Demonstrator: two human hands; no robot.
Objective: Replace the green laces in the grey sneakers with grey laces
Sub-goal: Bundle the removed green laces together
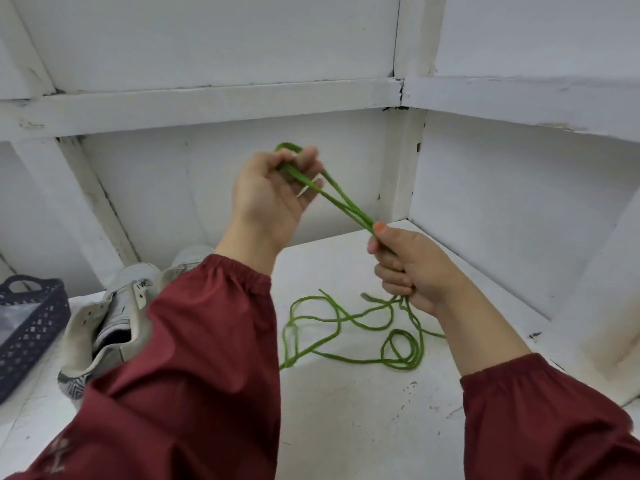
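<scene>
The carrying surface is a white painted shelf (346, 427), set into a corner with white walls at the back and on the right. Its paint is scuffed, with small dark chips and specks toward the front right. Loose coils of green lace (346, 327) lie on it near the middle, looping over one another, with strands rising off the surface. To the left stand the grey sneakers (107, 327), their eyelet rows empty, partly hidden behind a red sleeve. At the far left edge sits a dark perforated plastic basket (24, 327), just beside the sneakers.
</scene>
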